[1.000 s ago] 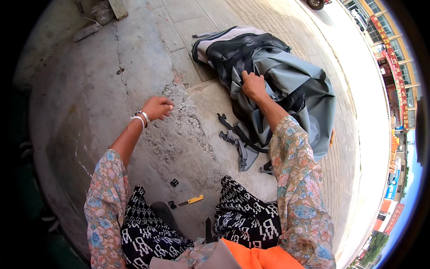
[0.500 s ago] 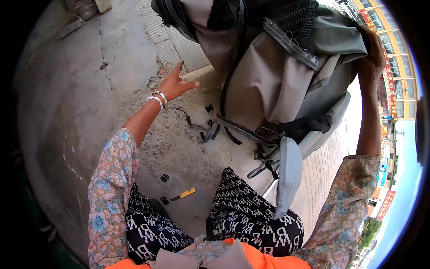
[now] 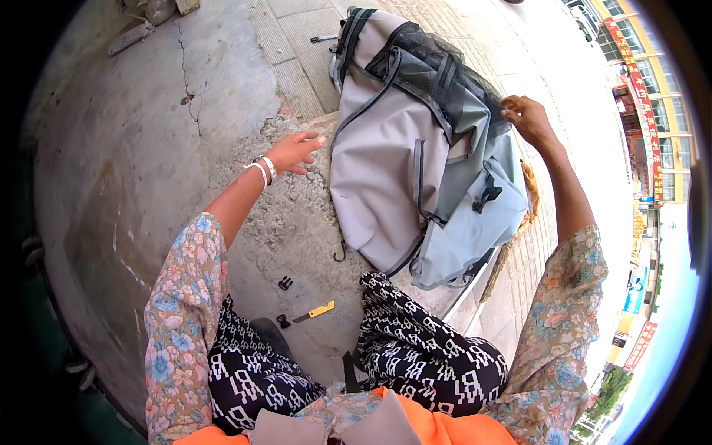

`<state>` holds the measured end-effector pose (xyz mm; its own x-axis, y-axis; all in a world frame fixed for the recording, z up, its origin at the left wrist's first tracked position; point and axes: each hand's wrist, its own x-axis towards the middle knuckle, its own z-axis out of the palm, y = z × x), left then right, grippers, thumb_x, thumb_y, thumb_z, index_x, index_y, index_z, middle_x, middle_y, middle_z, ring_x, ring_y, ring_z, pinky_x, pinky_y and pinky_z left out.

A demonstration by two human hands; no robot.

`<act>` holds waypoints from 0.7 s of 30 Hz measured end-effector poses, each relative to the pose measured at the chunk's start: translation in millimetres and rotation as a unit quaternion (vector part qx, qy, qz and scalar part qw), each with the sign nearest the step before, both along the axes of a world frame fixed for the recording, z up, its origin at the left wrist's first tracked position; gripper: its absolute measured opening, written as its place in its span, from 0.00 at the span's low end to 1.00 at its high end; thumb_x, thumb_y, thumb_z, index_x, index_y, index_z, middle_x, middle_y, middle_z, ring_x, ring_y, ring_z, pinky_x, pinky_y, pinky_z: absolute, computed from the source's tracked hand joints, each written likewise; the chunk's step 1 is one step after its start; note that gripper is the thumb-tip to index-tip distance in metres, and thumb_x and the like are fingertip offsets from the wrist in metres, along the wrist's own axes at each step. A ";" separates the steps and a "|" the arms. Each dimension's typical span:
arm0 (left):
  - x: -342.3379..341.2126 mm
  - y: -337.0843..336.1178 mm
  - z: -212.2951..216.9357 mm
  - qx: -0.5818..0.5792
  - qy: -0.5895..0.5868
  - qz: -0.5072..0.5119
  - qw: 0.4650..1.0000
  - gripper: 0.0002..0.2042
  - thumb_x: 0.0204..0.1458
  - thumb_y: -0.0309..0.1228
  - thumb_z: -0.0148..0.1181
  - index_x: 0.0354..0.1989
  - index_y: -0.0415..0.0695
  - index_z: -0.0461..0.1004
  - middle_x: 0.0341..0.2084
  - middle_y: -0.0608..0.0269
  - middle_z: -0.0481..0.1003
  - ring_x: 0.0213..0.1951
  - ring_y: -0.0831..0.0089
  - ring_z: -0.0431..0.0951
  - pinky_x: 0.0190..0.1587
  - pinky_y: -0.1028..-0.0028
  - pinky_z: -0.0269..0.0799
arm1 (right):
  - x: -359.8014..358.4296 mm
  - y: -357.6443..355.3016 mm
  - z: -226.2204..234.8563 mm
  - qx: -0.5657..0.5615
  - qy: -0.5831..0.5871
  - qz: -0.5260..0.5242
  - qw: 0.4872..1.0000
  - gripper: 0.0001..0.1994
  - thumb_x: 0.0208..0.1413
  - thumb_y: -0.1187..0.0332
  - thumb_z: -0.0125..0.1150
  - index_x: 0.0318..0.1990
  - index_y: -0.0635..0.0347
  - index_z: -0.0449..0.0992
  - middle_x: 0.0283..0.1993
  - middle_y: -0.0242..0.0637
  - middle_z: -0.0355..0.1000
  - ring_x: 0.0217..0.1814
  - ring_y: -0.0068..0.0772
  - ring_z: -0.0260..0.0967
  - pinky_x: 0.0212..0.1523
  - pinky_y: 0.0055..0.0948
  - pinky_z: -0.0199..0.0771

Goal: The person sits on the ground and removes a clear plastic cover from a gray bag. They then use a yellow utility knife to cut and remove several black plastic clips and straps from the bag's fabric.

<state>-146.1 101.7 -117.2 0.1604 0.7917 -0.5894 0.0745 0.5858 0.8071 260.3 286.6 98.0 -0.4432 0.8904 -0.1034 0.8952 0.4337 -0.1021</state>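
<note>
The right hand (image 3: 528,120), curled, is at the edge of the grey bag (image 3: 393,163), upper centre of the frame; I cannot tell if it pinches. The left hand (image 3: 295,152), loosely spread, hovers left.

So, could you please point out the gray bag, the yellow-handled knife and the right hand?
Gray bag (image 3: 404,156), head view: a gray panel.
Yellow-handled knife (image 3: 320,310), head view: the handle.
Right hand (image 3: 531,120), head view: its back.

Cracked concrete ground (image 3: 141,148) bears a crumpled grey bag (image 3: 378,178), a yellow cutter (image 3: 320,309) and two black buckle pieces (image 3: 285,282).
</note>
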 end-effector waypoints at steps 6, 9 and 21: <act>32.6 -20.7 -19.3 -0.014 0.021 -0.094 0.995 0.38 0.53 0.52 0.58 0.67 0.43 0.55 0.57 0.54 0.67 0.51 0.65 0.73 0.45 0.66 0.76 | -55.3 -24.4 -35.8 0.003 0.020 0.005 1.000 0.12 0.53 0.63 0.62 0.42 0.59 0.79 0.42 0.47 0.74 0.46 0.49 0.72 0.47 0.39 0.71; 45.9 -28.4 -20.8 -0.026 0.019 -0.115 0.993 0.38 0.53 0.50 0.60 0.67 0.41 0.54 0.56 0.52 0.68 0.49 0.65 0.74 0.44 0.67 0.77 | -55.6 -32.6 -43.6 0.031 -0.001 -0.031 0.999 0.13 0.53 0.60 0.61 0.43 0.57 0.79 0.42 0.45 0.74 0.46 0.50 0.72 0.47 0.40 0.71; 84.4 -13.0 -28.1 -0.179 -0.155 0.051 0.970 0.44 0.48 0.63 0.58 0.65 0.43 0.56 0.55 0.49 0.66 0.57 0.57 0.67 0.57 0.58 0.64 | -91.6 -68.4 -164.6 -0.038 0.090 -0.149 0.984 0.12 0.44 0.67 0.55 0.35 0.63 0.77 0.36 0.53 0.76 0.46 0.57 0.70 0.45 0.53 0.63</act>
